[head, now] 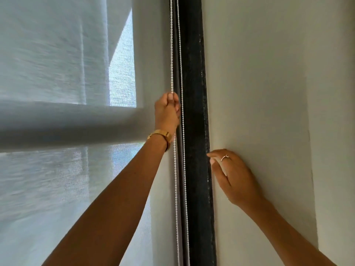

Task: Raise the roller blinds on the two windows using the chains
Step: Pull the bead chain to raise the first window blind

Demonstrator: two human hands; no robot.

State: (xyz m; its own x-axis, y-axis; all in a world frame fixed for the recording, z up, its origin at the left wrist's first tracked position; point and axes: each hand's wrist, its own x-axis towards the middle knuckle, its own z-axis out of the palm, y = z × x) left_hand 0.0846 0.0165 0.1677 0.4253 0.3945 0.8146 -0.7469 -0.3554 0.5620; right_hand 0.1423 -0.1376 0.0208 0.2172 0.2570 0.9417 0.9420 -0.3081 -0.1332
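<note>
Pulling is underway: the chain [171, 54] is pinched by the left hand [167, 110]; beside it, the loosely spread right hand [233, 175] must grasp next.

White beaded chain [171, 54] above the left hand's fingers [173, 98]; pale grey, finely woven blind [57, 54] left of them; black, speckled frame [194, 93] to their right; off-white wall [269, 73] beyond the right fingers [212, 157]; gold watch [161, 135]; thin silver ring [224, 157]
</note>
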